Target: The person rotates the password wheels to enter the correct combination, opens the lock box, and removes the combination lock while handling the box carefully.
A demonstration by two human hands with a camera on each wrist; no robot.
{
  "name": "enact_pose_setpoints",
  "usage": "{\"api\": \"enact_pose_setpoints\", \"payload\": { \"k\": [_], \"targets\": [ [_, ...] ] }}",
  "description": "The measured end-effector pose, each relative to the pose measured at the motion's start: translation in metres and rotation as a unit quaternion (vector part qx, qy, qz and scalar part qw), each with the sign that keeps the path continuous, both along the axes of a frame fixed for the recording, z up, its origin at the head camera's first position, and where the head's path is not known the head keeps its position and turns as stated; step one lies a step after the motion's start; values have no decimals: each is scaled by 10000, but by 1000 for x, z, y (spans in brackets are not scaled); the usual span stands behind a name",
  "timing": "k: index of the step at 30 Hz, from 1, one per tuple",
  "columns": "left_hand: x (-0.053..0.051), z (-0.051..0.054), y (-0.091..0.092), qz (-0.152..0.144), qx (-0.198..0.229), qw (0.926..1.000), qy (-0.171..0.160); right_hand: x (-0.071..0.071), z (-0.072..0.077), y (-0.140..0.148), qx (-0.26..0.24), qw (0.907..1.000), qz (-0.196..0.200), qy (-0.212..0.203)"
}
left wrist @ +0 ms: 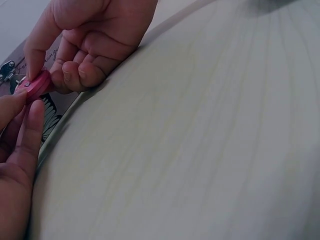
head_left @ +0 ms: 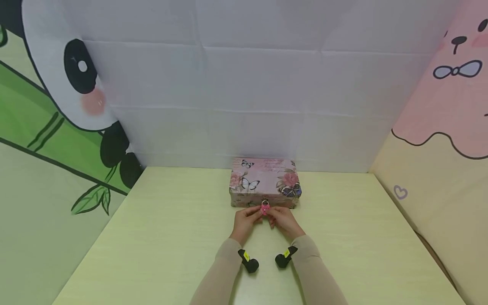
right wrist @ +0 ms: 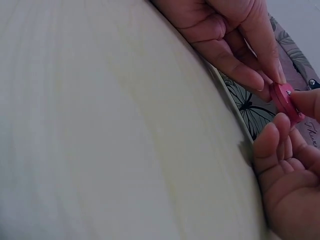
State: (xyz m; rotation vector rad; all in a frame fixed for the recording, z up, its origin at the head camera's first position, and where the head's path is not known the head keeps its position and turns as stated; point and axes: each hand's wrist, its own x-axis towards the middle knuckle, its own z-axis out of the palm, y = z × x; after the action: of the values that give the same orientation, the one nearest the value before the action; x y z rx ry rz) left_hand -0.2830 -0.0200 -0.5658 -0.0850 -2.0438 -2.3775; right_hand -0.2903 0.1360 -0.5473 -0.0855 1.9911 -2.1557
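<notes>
A pink padlock [head_left: 264,208] with a silver shackle hangs at the front clasp of a pink box [head_left: 263,176] patterned with butterflies and flowers. From the left, my left hand [head_left: 245,222] pinches the padlock between thumb and finger; in the left wrist view that hand [left wrist: 20,155] is at the left edge. My right hand [head_left: 284,221] grips the padlock's other side, its lower fingers curled, as the right hand [right wrist: 292,170] in the right wrist view also shows. Small dials show on the pink padlock [right wrist: 285,101]. Whether the shackle is locked, I cannot tell.
The box stands at the back of a pale wooden table [head_left: 171,233], close to a white sheet [head_left: 248,84]. Black wrist devices with yellow labels are on both sleeves. Cartoon-painted walls flank the table left and right.
</notes>
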Motion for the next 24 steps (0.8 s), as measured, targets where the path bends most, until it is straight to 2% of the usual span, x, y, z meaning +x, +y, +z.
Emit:
{"api": "enact_pose_setpoints", "payload": {
  "k": [11, 14, 18, 21, 24],
  "targets": [
    [0, 0, 0, -30, 33, 10000, -26, 0, -3, -2, 80, 9999, -90, 84],
    [7, 11, -2, -67, -14, 10000, -12, 2, 3, -1, 92, 9999, 20, 79],
    [16, 26, -4, -106, -33, 9999, 13, 4, 3, 0, 14, 9997, 132, 186],
    [16, 26, -4, -145, 76, 9999, -3, 2, -2, 0, 27, 9997, 58, 223],
    [15, 25, -4, -174, 191, 9997, -15, 1, -1, -1, 102, 9999, -38, 64]
  ]
}}
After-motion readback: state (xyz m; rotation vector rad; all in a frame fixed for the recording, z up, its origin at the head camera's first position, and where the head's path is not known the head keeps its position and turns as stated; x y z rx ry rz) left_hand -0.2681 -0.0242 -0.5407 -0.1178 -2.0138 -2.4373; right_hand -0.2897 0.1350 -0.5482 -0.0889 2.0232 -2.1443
